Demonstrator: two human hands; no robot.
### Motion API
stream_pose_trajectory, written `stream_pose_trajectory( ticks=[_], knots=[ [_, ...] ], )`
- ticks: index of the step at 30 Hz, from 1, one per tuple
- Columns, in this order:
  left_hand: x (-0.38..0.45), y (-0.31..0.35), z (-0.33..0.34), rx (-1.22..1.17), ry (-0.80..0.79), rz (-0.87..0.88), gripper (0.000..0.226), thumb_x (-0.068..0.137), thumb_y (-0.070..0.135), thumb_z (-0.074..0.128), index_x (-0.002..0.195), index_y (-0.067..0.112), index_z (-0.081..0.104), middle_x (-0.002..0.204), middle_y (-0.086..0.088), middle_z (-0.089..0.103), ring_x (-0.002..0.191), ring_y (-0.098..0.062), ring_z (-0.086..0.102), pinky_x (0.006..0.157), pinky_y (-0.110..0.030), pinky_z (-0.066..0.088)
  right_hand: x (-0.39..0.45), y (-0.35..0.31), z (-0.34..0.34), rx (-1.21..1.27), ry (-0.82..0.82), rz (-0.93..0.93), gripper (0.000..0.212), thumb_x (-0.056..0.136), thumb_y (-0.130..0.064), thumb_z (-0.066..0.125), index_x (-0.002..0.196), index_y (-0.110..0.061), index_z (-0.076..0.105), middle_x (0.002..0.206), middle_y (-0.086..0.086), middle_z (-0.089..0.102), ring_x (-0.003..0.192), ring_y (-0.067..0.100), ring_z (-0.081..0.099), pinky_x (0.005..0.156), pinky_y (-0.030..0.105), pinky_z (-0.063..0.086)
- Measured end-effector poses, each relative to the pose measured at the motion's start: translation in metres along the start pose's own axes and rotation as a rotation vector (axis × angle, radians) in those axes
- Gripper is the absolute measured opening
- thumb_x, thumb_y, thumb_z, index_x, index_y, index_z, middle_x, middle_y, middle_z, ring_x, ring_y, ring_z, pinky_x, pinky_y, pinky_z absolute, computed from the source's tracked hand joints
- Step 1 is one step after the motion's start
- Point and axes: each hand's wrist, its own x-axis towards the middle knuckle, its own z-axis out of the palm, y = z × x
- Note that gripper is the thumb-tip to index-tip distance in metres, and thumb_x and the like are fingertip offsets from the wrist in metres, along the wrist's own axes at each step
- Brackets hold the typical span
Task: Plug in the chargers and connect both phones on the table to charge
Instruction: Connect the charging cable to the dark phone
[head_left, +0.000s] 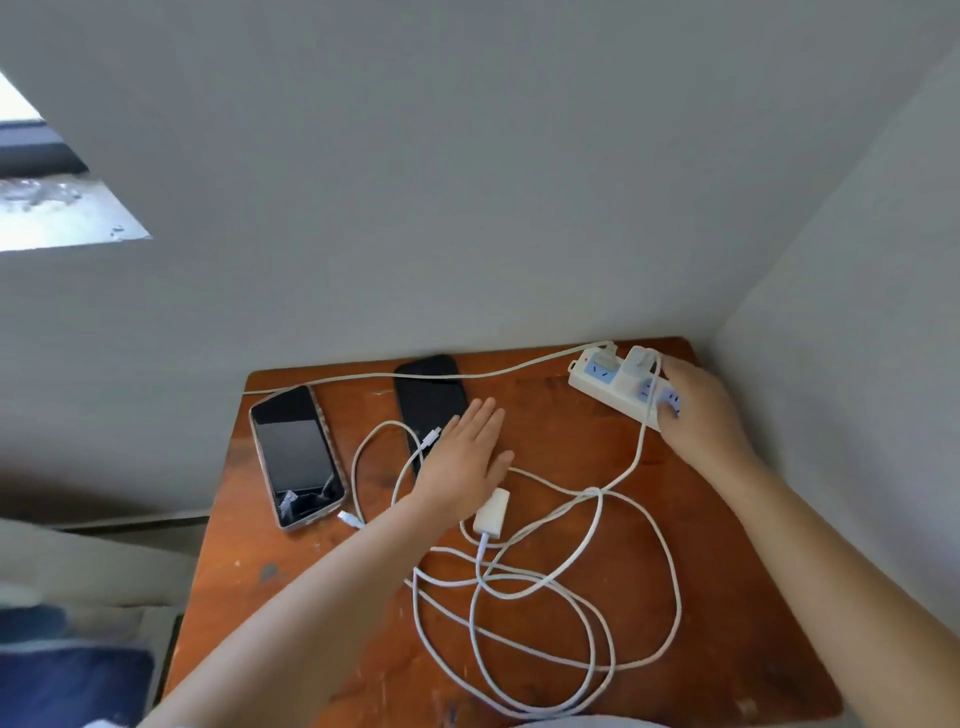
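Two phones lie face up on the wooden table (291, 582): a cracked one (296, 454) at the left and a black one (428, 397) beside it. My left hand (467, 457) hovers flat and open over the black phone's near end, next to a loose white charger brick (492, 512). A cable tip (430, 437) lies on the black phone; another tip (349, 518) rests by the cracked phone. My right hand (698, 410) holds the near end of the white power strip (608, 382), where one white charger (640, 366) is plugged in.
White cables (587, 587) loop in a tangle over the middle and front of the table. The strip's own cord (415, 376) runs along the back edge to the left. Grey walls close the table in behind and at the right.
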Motion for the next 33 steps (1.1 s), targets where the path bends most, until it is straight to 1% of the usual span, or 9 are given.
stream_pose_trajectory(
  ticks=[5,8,13,16,19,23,28,31,33],
  knots=[
    [-0.074,-0.047,-0.001,-0.049,0.069,-0.085,0.055,0.093,0.041,0.030,0.141,0.026,0.008,0.144,0.015,-0.008,0.128,0.000,-0.020,0.105,-0.020,-0.011,-0.075,-0.017,0.023,0.082,0.103,-0.032,0.038,0.082,0.007,0.060,0.119,0.006,0.052,0.125,0.027,0.054,0.122,0.040,0.046,0.097,0.042,0.040],
    [-0.119,-0.070,-0.004,-0.002,0.048,-0.048,0.070,0.083,0.063,0.004,0.140,0.023,0.015,0.143,0.011,-0.001,0.134,-0.012,-0.012,0.105,-0.018,-0.018,-0.112,-0.038,0.039,0.093,0.113,-0.051,0.027,0.078,0.008,0.064,0.105,0.007,0.062,0.112,0.027,0.063,0.109,0.042,0.056,0.089,0.038,0.038],
    [-0.162,-0.108,-0.001,0.060,-0.053,-0.051,0.096,0.066,0.072,-0.024,0.140,0.021,0.009,0.149,0.000,0.004,0.132,-0.020,-0.013,0.099,-0.013,-0.027,-0.152,-0.085,0.067,-0.012,0.185,-0.107,0.038,0.079,-0.022,0.044,0.087,0.005,0.070,0.093,0.023,0.072,0.094,0.041,0.065,0.084,0.058,0.047],
    [-0.173,-0.127,0.004,0.141,-0.146,-0.075,0.101,0.053,0.071,-0.035,0.139,0.025,-0.009,0.148,0.006,-0.013,0.128,-0.012,-0.026,0.104,-0.026,-0.023,-0.162,-0.113,0.085,-0.103,0.205,-0.096,0.024,0.075,-0.014,0.054,0.084,0.000,0.071,0.088,0.019,0.074,0.091,0.040,0.067,0.084,0.068,0.041],
    [-0.173,-0.135,0.008,0.167,-0.148,-0.058,0.089,0.062,0.068,-0.028,0.139,0.026,-0.012,0.152,0.006,-0.010,0.127,-0.009,-0.027,0.105,-0.031,-0.022,-0.169,-0.141,0.105,-0.140,0.160,-0.143,0.015,0.068,-0.004,0.069,0.082,-0.003,0.072,0.085,0.015,0.075,0.088,0.035,0.068,0.084,0.063,0.044],
    [-0.175,-0.137,0.011,0.157,-0.116,-0.029,0.082,0.070,0.067,-0.022,0.140,0.026,-0.008,0.153,0.006,-0.004,0.127,-0.007,-0.024,0.103,-0.030,-0.024,-0.175,-0.168,0.125,-0.199,0.018,-0.162,0.028,0.054,-0.009,0.086,0.079,-0.009,0.073,0.078,0.007,0.076,0.076,0.027,0.071,0.072,0.047,0.055],
    [-0.175,-0.142,0.015,0.146,-0.092,-0.027,0.063,0.088,0.058,0.008,0.140,0.027,-0.007,0.154,0.006,-0.003,0.127,-0.007,-0.024,0.103,-0.030,-0.025,-0.176,-0.173,0.137,-0.351,-0.196,-0.040,0.014,0.077,-0.014,0.070,0.091,-0.014,0.071,0.090,0.004,0.073,0.089,0.023,0.066,0.086,0.040,0.047],
    [-0.174,-0.142,0.016,0.137,-0.093,-0.025,0.064,0.088,0.059,0.009,0.141,0.027,-0.006,0.154,0.006,-0.003,0.126,-0.005,-0.023,0.102,-0.029,-0.025,-0.173,-0.169,0.130,-0.323,-0.149,-0.153,0.021,0.052,-0.006,0.087,0.055,-0.015,0.069,0.049,0.000,0.066,0.050,0.016,0.064,0.060,0.034,0.056],
    [-0.173,-0.143,0.016,0.140,-0.097,-0.021,0.064,0.088,0.059,0.010,0.141,0.027,-0.005,0.154,0.006,-0.002,0.126,-0.005,-0.023,0.102,-0.029,-0.025,-0.174,-0.168,0.126,-0.312,-0.136,-0.209,0.025,0.047,-0.007,0.090,0.049,-0.016,0.066,0.040,0.000,0.061,0.040,0.014,0.060,0.051,0.031,0.055]
  ],
)
